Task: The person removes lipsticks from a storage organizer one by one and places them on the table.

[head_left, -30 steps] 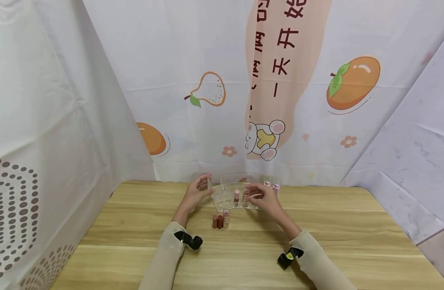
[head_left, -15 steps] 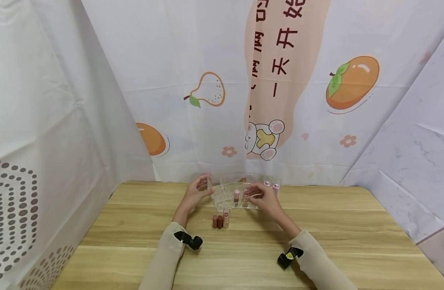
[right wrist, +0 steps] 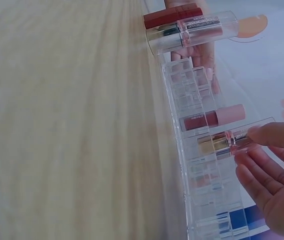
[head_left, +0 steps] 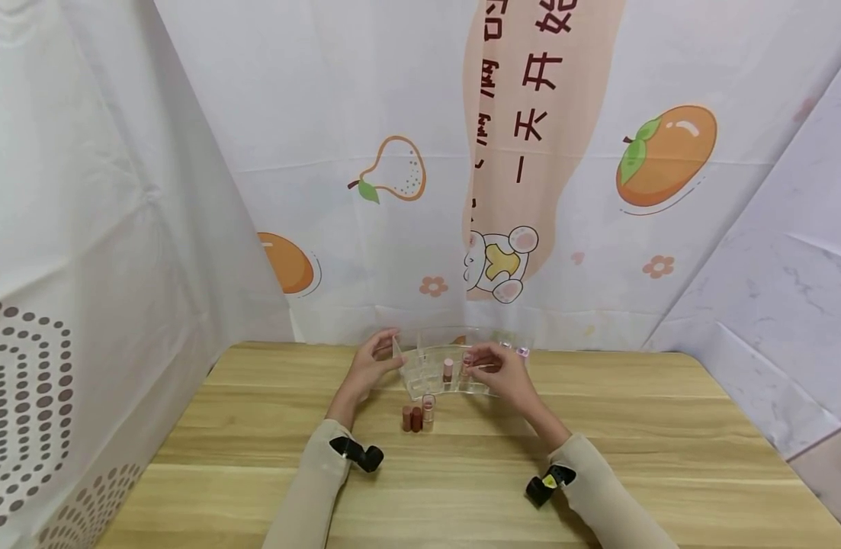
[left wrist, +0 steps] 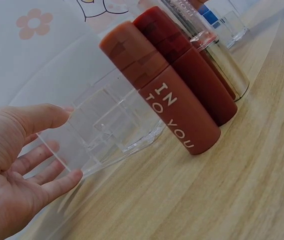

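Note:
A curved, clear plastic lipstick organizer (head_left: 430, 374) stands at the back of the table. My left hand (head_left: 370, 370) grips its left end, thumb on one side of the panel and fingers on the other, as the left wrist view shows. With thumb and fingers my right hand (right wrist: 274, 165) pinches the clear cap of a lipstick (right wrist: 214, 145) whose gold base sits in an organizer slot. Beside it a pink-capped lip gloss (right wrist: 214, 118) occupies another slot. In front of the organizer stand a brown lip gloss tube (left wrist: 162, 90), a dark red tube (left wrist: 192, 70) and a clear-capped lipstick (head_left: 428, 412).
Two purple-white tubes, one of them a lilac tube (head_left: 523, 355), are at the organizer's right end, partly behind my right hand. The wooden table (head_left: 434, 496) extends toward me. A white printed curtain (head_left: 351, 252) hangs right behind the organizer.
My right hand has shifted very slightly up and right at the lipstick, covering more of the tubes behind. The left hand and the standing tubes stay put.

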`<state>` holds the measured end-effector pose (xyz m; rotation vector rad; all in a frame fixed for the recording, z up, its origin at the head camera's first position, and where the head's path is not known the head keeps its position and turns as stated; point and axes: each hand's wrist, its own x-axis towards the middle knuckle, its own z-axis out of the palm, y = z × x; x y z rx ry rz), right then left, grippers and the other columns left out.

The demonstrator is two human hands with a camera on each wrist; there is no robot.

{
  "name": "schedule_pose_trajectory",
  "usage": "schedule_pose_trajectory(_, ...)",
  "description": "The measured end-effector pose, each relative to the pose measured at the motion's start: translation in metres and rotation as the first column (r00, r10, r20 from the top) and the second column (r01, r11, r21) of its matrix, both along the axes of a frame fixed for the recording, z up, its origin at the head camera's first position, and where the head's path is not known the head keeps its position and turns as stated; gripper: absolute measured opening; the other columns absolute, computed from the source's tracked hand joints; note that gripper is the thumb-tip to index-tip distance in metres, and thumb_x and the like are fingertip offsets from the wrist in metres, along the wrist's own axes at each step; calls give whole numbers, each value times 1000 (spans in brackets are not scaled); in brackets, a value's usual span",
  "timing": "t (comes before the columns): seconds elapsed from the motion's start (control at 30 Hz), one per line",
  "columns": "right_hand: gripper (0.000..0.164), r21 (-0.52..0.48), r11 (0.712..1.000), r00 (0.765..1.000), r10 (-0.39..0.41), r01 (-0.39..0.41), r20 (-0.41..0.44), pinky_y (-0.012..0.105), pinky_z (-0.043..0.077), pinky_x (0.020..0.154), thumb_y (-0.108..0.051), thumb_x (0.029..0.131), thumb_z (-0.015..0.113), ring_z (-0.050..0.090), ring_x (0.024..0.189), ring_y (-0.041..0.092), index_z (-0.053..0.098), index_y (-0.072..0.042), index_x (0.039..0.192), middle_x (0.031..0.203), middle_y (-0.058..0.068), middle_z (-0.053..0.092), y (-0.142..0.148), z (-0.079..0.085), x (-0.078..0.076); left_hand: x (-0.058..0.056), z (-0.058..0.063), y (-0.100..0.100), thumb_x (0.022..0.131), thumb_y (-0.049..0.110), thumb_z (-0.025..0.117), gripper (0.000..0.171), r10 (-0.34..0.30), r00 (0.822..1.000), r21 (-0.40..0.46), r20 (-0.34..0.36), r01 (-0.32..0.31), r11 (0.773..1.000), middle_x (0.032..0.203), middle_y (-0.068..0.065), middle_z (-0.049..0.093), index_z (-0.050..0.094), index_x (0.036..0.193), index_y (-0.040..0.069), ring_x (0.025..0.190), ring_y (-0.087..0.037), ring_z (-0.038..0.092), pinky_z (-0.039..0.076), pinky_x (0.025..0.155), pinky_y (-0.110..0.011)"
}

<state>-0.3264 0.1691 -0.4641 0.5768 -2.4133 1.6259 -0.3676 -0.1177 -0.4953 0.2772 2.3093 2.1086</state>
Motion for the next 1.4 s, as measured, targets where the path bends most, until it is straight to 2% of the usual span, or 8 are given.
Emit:
schedule_pose_trajectory(0.13,30,-17,1000,1000,1,-1,-3,22,59,79,4,86,77,73,97,38,68,6,115,107,26,72,2,3,0,-1,-1,0,89,0,75,64,3,1000,4,0,-3,1000,146,-24,53,52,147,7,139,-41,50,50,107,-45)
schedule_pose_trajectory(0.3,30,-59,998,1000,13,-13,0,18,58,77,3,86,78,74,93,27,69,4,115,106,25,72,4,7,0,-1,-1,0,88,0,75,64,5,1000,2,3,-5,1000,146,-25,53,52,147,6,138,-42,50,51,107,-45)
schedule_pose_trajectory(0.43,31,-93,995,999,35,-32,29,18,58,77,3,86,78,73,93,22,69,4,116,108,26,71,5,11,1,0,0,0,88,1,76,64,7,1000,1,5,-7,1000,147,-24,53,52,147,7,139,-41,49,50,108,-47)
schedule_pose_trajectory(0.67,32,-108,990,995,97,-94,19,21,60,79,1,88,77,73,95,24,68,3,118,109,27,71,6,15,3,1,0,0,89,1,75,63,4,1000,0,7,-4,1000,148,-23,52,52,147,7,140,-40,48,50,107,-46)
schedule_pose_trajectory(0.87,33,-124,984,991,130,-129,2,22,60,78,2,87,77,72,93,16,67,4,118,109,26,70,6,17,4,2,1,0,89,1,75,63,4,1000,1,-1,-4,1000,148,-22,52,52,147,6,139,-40,49,51,106,-43)
schedule_pose_trajectory(1.4,32,-132,986,991,115,-105,68,22,58,78,-1,87,78,69,92,13,66,3,117,106,22,68,8,26,8,2,2,0,89,1,75,63,6,1000,-2,2,-6,1000,147,-24,53,52,147,7,138,-41,50,52,104,-43)
